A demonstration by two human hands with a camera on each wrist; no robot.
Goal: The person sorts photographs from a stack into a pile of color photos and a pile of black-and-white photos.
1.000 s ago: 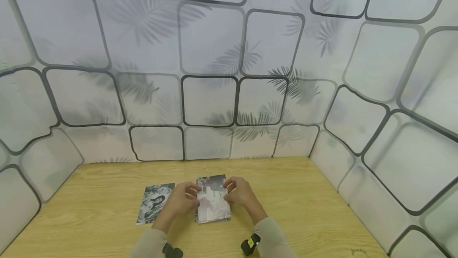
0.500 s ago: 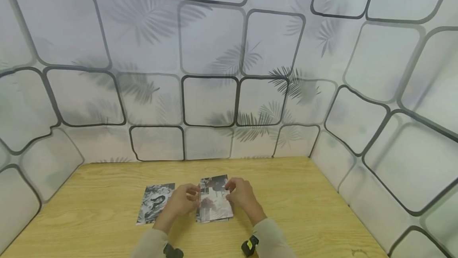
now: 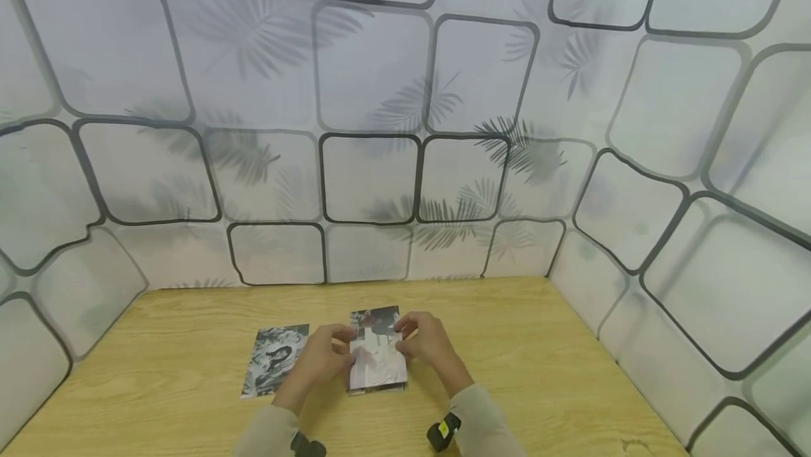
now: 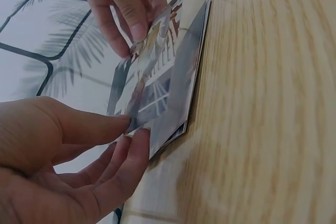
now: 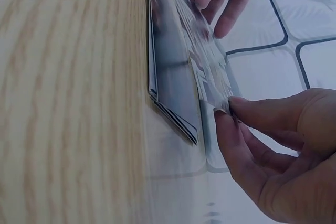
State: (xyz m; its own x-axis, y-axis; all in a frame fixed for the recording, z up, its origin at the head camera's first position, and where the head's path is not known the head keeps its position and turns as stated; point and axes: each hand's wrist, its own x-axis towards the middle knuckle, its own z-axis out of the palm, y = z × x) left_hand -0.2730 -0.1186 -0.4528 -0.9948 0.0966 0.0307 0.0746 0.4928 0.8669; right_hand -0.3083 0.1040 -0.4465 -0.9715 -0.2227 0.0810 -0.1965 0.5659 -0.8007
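Observation:
My left hand [image 3: 324, 355] and right hand [image 3: 431, 339] are at opposite sides of a glossy photo print [image 3: 378, 355]. Thumb and fingertip of the right hand [image 5: 278, 150] pinch its edge in the right wrist view. In the left wrist view the left hand [image 4: 79, 156] pinches the print's near corner between thumb and fingers. The print is tilted, raised over a small stack of photos [image 5: 176, 87] on the table. The stack's edges show beneath it in both wrist views. Left of my left hand lies a separate black-and-white photo [image 3: 274, 362], partly covered by that hand.
The wooden table [image 3: 538, 372] stretches out on both sides of the hands. A patterned curtain [image 3: 374, 182] with dark rounded squares and leaf shapes surrounds its back and sides. A dark strapped device [image 3: 443, 432] is on the right wrist.
The upper print shifted right with the right hand, then came back left and slightly away from me, so more of the stack's near edge shows. The black-and-white photo has stayed put.

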